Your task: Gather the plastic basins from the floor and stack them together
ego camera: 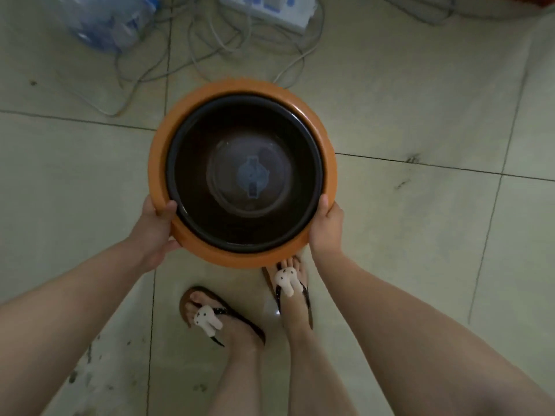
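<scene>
An orange plastic basin [240,256] is held up above the tiled floor, in the middle of the view. A dark brown basin [195,163] sits nested inside it, and a smaller clear container with a blue centre piece [252,178] lies at its bottom. My left hand [156,229] grips the orange rim at the lower left, thumb over the edge. My right hand [327,229] grips the rim at the lower right.
A tangle of white cables [210,49] and a white power strip [270,10] lie on the floor ahead. A large clear water bottle [105,19] lies at the upper left. My feet in sandals [216,316] stand just below the basins.
</scene>
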